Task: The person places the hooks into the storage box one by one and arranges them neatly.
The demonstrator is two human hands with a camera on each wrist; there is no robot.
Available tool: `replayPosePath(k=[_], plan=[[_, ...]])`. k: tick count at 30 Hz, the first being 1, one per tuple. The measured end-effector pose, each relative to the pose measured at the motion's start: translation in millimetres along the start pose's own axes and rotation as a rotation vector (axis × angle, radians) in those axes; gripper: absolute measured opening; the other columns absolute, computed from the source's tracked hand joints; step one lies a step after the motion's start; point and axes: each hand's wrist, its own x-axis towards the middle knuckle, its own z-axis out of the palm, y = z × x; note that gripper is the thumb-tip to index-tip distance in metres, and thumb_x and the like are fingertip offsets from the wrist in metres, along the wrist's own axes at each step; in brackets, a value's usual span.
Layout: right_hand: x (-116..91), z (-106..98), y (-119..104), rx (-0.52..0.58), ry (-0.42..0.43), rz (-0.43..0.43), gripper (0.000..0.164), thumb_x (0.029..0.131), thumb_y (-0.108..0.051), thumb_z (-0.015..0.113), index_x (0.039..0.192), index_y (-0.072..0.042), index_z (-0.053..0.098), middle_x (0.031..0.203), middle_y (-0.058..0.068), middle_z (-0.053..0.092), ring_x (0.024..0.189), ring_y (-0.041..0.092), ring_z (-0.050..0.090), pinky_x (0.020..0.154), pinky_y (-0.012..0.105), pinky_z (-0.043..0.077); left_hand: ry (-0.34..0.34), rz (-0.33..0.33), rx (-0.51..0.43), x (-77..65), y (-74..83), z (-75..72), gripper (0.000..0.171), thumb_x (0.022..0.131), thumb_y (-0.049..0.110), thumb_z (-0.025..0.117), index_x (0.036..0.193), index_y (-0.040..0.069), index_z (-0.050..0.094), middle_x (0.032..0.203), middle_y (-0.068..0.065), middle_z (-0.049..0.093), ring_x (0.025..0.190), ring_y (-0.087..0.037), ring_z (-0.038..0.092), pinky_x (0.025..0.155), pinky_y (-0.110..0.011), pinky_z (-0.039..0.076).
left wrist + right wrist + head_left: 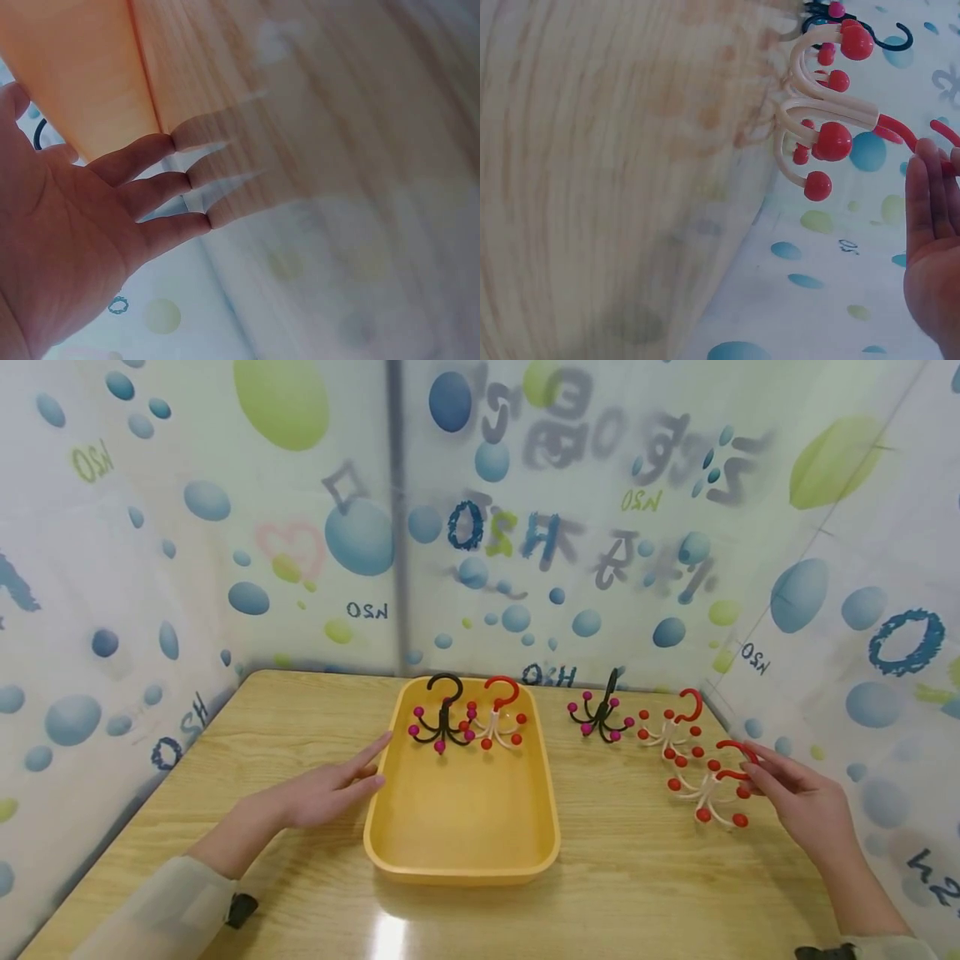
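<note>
My right hand (813, 810) pinches the red hook end of a white claw hanger (707, 792) with red ball tips, at the right of the table. In the right wrist view this hanger (859, 112) has its arms toward the tabletop. My left hand (322, 793) touches the left side of a yellow tray (461, 810) with extended fingers; in the left wrist view the left hand (67, 240) has straight fingers against the tabletop. Inside the tray's far end lie a black claw hanger (443, 720) with magenta tips and a red-and-white one (494, 724).
Beyond the held hanger, another red-and-white claw hanger (665, 735) lies on the wooden table (615, 860). A black claw hanger (601, 716) with magenta tips lies between it and the tray. Patterned curtains (600, 568) enclose the table's back and sides.
</note>
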Motion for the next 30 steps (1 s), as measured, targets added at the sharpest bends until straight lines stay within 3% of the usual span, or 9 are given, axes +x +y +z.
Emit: replayPosePath(k=[6,13,17,23,30], plan=[[-4,3,-21,-0.009,-0.006,-0.023,0.054,0.111,-0.042,0.066,0.158,-0.017,0.062,0.099,-0.041,0.069,0.084,-0.009,0.072,0.066,0.014,0.054,-0.008,0.002,-0.012,0.7,-0.7,-0.3,0.074,0.116,0.064,0.036,0.177,0.043,0.001,0.164,-0.028,0.052,0.154,-0.056,0.047,0.126,-0.076,0.031],[-10,14,-48,0.112,-0.011,-0.212,0.043,0.109,-0.014,0.071,0.150,-0.002,0.066,0.104,-0.035,0.076,0.083,-0.004,0.078,0.074,0.008,0.058,-0.010,0.001,-0.005,1.1,-1.1,-0.9,0.075,0.115,0.065,0.036,0.177,0.042,0.002,0.165,-0.027,0.053,0.153,-0.055,0.047,0.126,-0.076,0.032],[-13,25,-63,0.154,-0.018,-0.315,0.039,0.107,-0.004,0.071,0.145,0.003,0.068,0.105,-0.031,0.079,0.084,-0.001,0.080,0.077,0.011,0.061,-0.013,0.012,-0.002,1.1,-0.5,-0.8,0.075,0.115,0.065,0.036,0.177,0.041,0.001,0.164,-0.028,0.053,0.153,-0.055,0.048,0.126,-0.076,0.032],[-17,40,-91,0.195,-0.043,-0.414,0.037,0.105,0.002,0.070,0.142,0.006,0.070,0.110,-0.026,0.080,0.088,0.000,0.080,0.081,0.012,0.061,-0.012,0.029,-0.006,-0.2,1.0,-1.8,0.075,0.116,0.063,0.037,0.178,0.039,0.002,0.163,-0.029,0.053,0.151,-0.055,0.050,0.125,-0.075,0.033],[-19,59,-125,0.271,-0.103,-0.458,0.039,0.105,0.003,0.069,0.144,0.003,0.070,0.119,-0.024,0.079,0.093,-0.001,0.080,0.082,0.016,0.063,-0.008,0.038,0.000,-0.7,0.9,-1.6,0.075,0.116,0.062,0.037,0.178,0.037,0.003,0.162,-0.030,0.054,0.151,-0.056,0.050,0.126,-0.075,0.033]])
